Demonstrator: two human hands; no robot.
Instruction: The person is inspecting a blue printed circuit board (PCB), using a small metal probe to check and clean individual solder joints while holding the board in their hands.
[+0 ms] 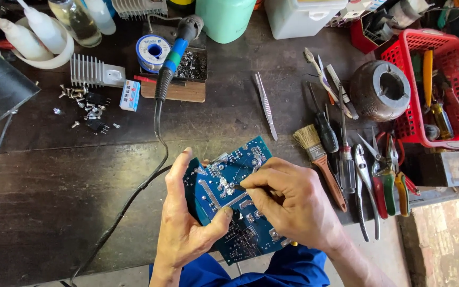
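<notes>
The left hand gripped a blue printed circuit board above the dark wooden table — thumb and fingers clamped on its edge; the right hand pinched something tiny against it — unidentifiable.

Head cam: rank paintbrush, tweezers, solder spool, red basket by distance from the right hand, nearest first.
From the right hand:
1. Paintbrush, just to its right.
2. Tweezers, above it, mid-table.
3. Solder spool, far upper left by the soldering iron.
4. Red basket, upper right corner.
Spool and basket are close to call.
</notes>
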